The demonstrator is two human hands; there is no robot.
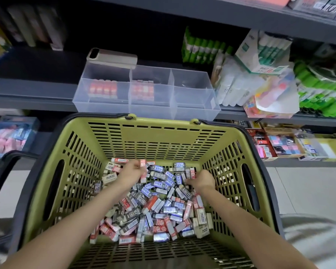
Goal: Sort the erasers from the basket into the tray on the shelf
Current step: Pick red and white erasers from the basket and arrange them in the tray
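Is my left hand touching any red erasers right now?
Touching. The head view shows the left hand with its fingers curled round a few red erasers.

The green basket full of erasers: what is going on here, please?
A person is sorting erasers. Both hands are down in the basket, over the mixed pile. The left hand grips a few red erasers; the right hand reaches among the blue ones, and whether it holds any is unclear. The clear tray on the shelf already has more red ones in two compartments.
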